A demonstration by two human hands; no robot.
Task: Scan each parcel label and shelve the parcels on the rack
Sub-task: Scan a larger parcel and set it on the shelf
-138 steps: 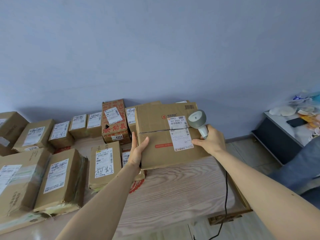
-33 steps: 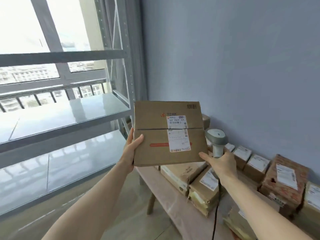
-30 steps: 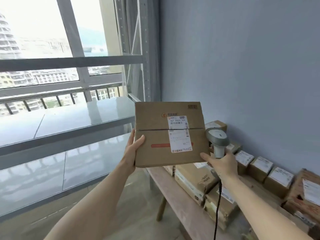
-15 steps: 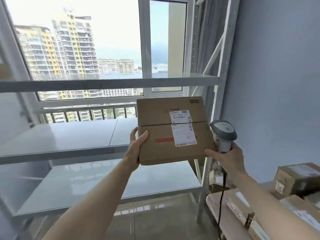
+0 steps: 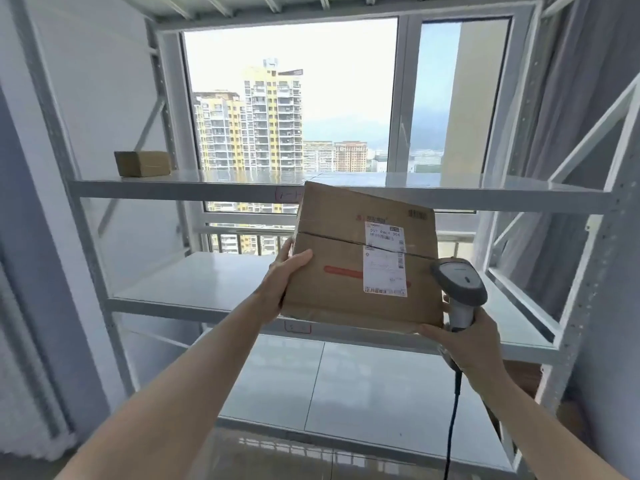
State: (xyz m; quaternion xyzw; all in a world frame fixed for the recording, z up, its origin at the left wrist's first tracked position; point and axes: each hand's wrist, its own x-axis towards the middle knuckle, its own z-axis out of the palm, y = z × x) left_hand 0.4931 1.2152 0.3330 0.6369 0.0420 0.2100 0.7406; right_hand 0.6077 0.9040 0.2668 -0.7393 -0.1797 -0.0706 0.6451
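While held before rack: brown cardboard parcel (image 5: 360,271)
Left hand (image 5: 280,285): clasping parcel's left edge
Right hand (image 5: 474,344): gripping grey handheld scanner (image 5: 459,289), fingertips under parcel corner

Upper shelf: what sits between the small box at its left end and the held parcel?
Only bare upper shelf, between small box and parcel, per the head view.

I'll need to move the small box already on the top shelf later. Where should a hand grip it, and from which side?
The small cardboard box sits flat at the left end of the rack's top shelf, its long face toward the viewer. Probably best to come from the front and span its two short ends, or its top, since a rack upright stands close behind.
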